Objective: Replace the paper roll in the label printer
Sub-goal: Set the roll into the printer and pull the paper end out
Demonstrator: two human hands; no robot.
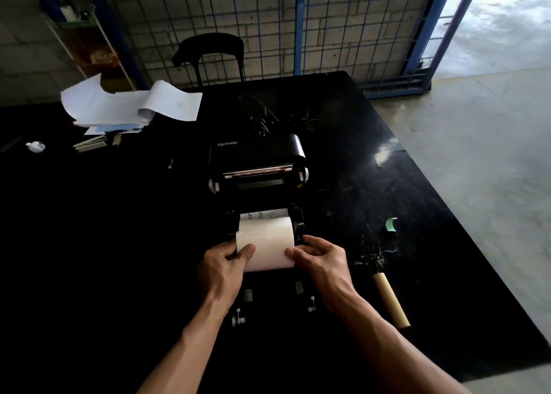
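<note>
Printer (258,167) sits mid-table (89,244), lid swung open away from the person, print head bar showing. The roll (265,243), white and full, lies at the near end of the open bay, long axis running left-right across the printer, parallel to the head bar. It sits directly between the two hands, neither one nearer.

Left hand (222,270) is closed on the roll's left end, thumb on the front face, fingers wrapped behind the end. Right hand (320,262) pinches the right end, thumb and forefinger on the paper edge. Both clamped on the roll, one per end.

Roll looks partly down in the bay, held between dark side guides; whether its core is seated on the holders can't be told, as the bay is too dark. A strip of printed liner shows just behind the roll, toward the head.

Judgement: step in hand is seating the new roll. Next move turns on keeping the axis square to the feed path, then drawing the free edge away from the person toward the head bar. If tilted, one end could ride up on a guide.

Right of the printer: a bare cardboard core (390,299) lies on the table, well apart from the hands, likely the spent one. Green scrap (391,224) beyond it. Loose sheets (128,106) far left.
</note>
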